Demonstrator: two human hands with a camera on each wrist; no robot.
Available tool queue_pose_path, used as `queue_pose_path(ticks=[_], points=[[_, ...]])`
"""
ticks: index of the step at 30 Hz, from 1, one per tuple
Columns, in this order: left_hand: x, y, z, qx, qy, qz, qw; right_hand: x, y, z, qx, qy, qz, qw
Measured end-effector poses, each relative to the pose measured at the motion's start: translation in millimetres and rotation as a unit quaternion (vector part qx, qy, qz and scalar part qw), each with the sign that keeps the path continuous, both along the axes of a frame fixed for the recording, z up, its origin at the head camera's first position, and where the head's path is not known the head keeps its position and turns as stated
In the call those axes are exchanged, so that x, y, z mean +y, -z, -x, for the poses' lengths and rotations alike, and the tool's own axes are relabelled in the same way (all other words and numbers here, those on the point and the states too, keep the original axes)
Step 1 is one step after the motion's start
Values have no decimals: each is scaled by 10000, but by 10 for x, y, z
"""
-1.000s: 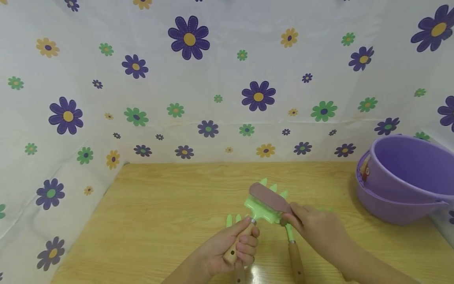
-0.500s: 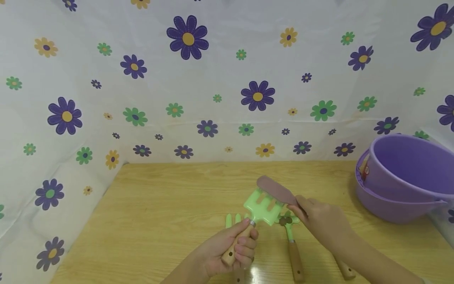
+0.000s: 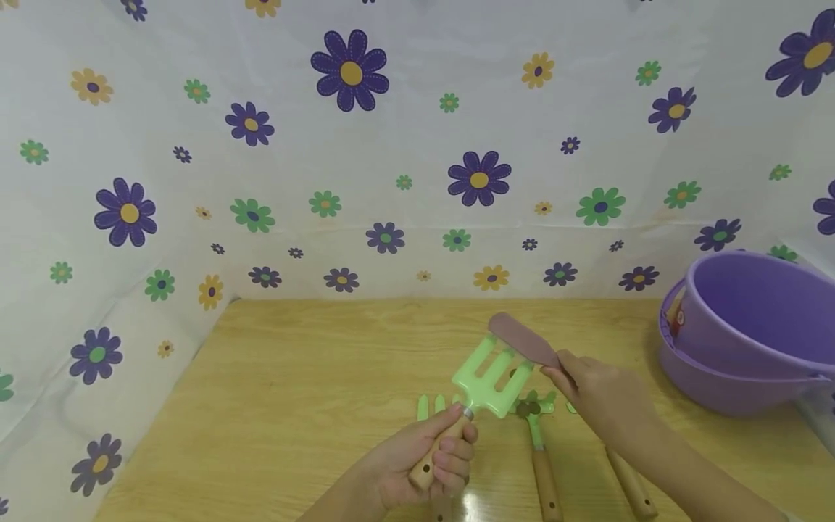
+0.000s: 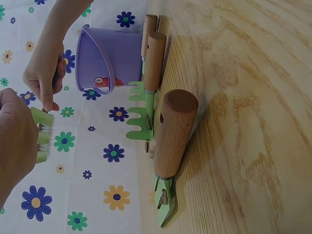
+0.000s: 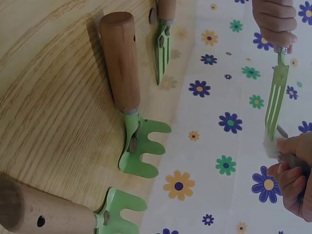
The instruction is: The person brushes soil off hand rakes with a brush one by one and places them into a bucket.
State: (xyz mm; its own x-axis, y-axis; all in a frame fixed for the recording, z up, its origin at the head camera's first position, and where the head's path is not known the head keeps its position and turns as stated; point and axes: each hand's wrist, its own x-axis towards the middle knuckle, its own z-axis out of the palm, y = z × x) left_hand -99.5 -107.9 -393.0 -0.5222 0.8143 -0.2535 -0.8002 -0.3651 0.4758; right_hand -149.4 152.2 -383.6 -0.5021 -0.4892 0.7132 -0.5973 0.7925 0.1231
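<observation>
Two hands are gripping tools: the left hand [image 3: 438, 453] is curling round the handle of the green fork [image 3: 484, 389], the right hand [image 3: 603, 395] pinching a brush [image 3: 523, 341]. I'm watching the brush crossing the raised fork's tine tips, having slid outward from its base, so this stroke is probably finishing. Below, green-headed tools [image 3: 544, 478] are lying on the table [image 3: 293, 391], near a purple bucket [image 3: 711, 388].

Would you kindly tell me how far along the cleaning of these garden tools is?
Apparently done: the green fork looks clean on its upper face. In hand: the left hand grips it while the right hand holds a brush at its tine tips. Probably left: three other tools on the table, which carry brown bits.
</observation>
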Motion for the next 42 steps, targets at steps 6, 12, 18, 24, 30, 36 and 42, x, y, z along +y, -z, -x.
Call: queue_pose_path(ticks=[6,12,18,24,30,36,42], points=[[16,13,2,-35,5,7,10000,42,-36,43,-240,96,53,9997],[-1,32,17,79,-20,47,10000,108,-139,43,-490,362,194,9980],[-16,54,35,215,-69,86,9997,117,-303,-52,-484,293,277,9980],[5,47,47,236,-69,126,9996,28,-388,-192,-343,89,202,9992],[24,50,51,102,-73,106,9999,-126,-376,-284,66,-382,204,9990],[42,61,49,245,-76,54,9997,-250,-332,-390,-32,-702,156,9974],[63,49,52,379,-106,-62,9992,-283,-200,-420,-136,-799,50,9967]])
